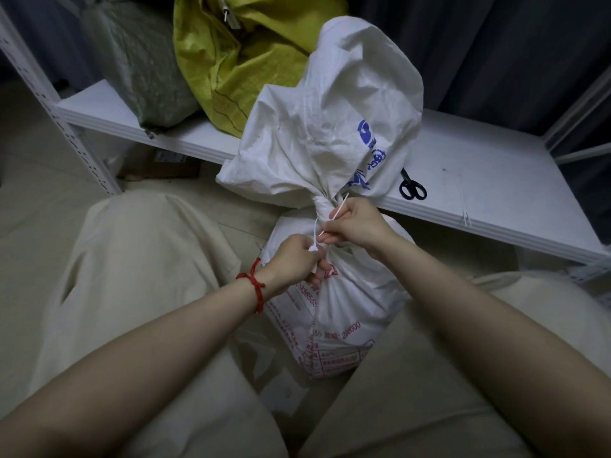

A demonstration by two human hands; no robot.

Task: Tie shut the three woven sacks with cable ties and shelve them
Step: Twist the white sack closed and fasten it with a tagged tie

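Woven sacks, three: grey-green sack and yellow sack on the shelf, white sack upright between the knees, neck uppermost. One cable tie rings that neck. The left hand pinches its head, the right hand its tail, slanting up-right toward one pair of scissors.

White sack at centre, printed blue above, red below. Yellow sack and grey-green sack at upper left. Black scissors on white shelf; red wrist cord.
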